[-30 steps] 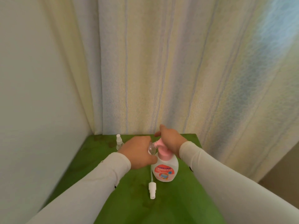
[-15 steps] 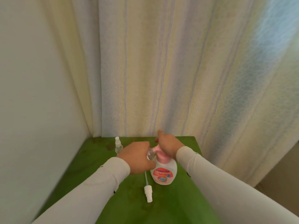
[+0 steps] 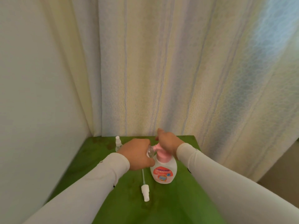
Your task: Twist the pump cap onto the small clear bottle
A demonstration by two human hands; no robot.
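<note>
Head view: the left hand (image 3: 137, 155) grips a small clear bottle (image 3: 151, 151), tilted at the spout of the pink-pump soap bottle (image 3: 163, 171) standing mid-table (image 3: 186, 207); the right hand (image 3: 168, 143) presses the pump head; the step looks like filling; next, steady pumping with the mouth aligned.

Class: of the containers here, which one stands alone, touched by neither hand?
The small clear spray bottle at the table's back left; hands cover the pump bottle and tiny clear bottle.
</note>
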